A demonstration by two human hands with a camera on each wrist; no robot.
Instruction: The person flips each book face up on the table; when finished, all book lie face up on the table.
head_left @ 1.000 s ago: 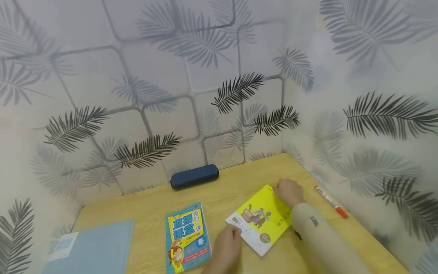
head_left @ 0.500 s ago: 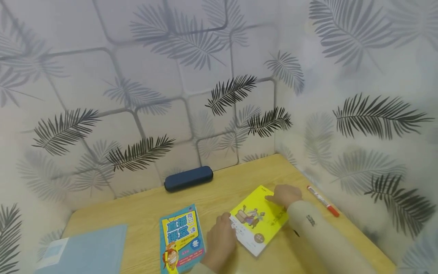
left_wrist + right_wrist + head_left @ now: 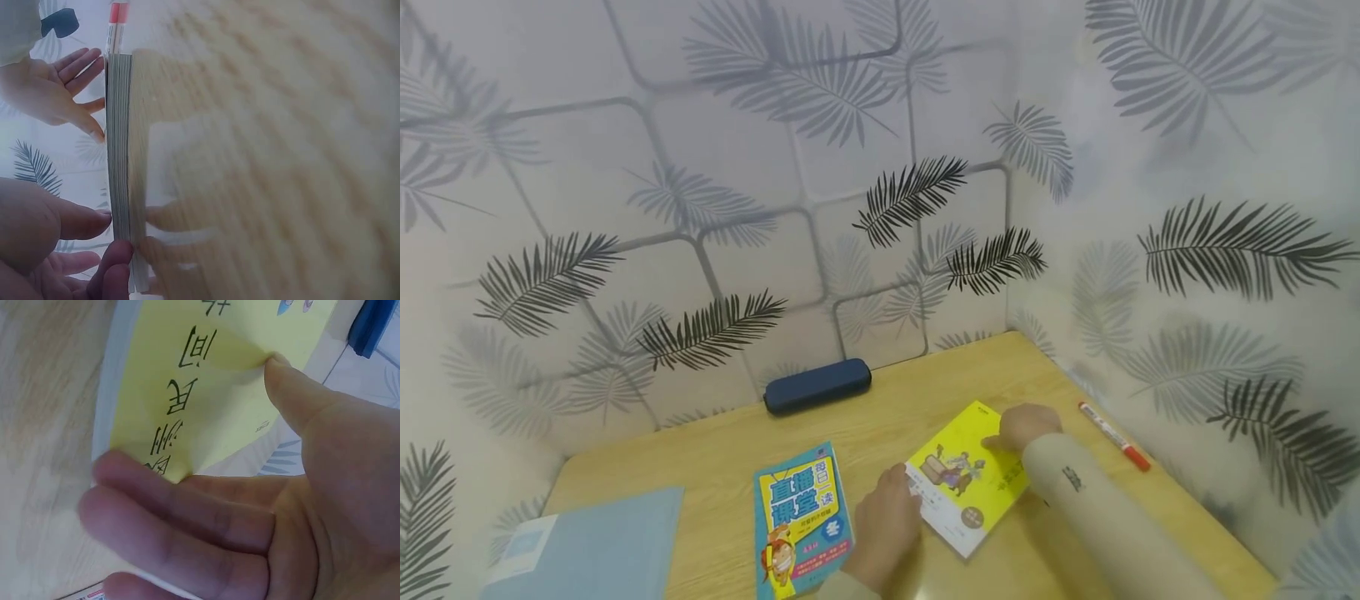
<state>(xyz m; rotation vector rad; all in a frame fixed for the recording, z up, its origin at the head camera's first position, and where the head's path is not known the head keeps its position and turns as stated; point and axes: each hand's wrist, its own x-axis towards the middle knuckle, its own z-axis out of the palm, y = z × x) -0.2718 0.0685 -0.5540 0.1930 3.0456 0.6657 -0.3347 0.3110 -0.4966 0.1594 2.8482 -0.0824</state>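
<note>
A yellow and white paperback book (image 3: 951,483) lies at an angle on the wooden table, its illustrated cover up. My left hand (image 3: 886,521) holds the book's lower-left edge; in the left wrist view its thumb is against the cover, with curled fingers at the page edges (image 3: 120,144). My right hand (image 3: 1028,427) grips the upper-right side. In the right wrist view its thumb presses the yellow cover (image 3: 212,381), which dimples there, and the other fingers bend over the book's edge. The underside of the book is hidden.
A blue book (image 3: 805,521) with a cartoon cover lies left of my left hand. Farther left is a light-blue folder (image 3: 602,542). A navy case (image 3: 817,387) stands by the back wall, and a red-and-white marker (image 3: 1114,436) lies near the right table edge (image 3: 1206,529).
My left hand has turned a little along the book's lower-left edge. My right hand has shifted, its thumb now extended over the cover. The camera view has moved slightly.
</note>
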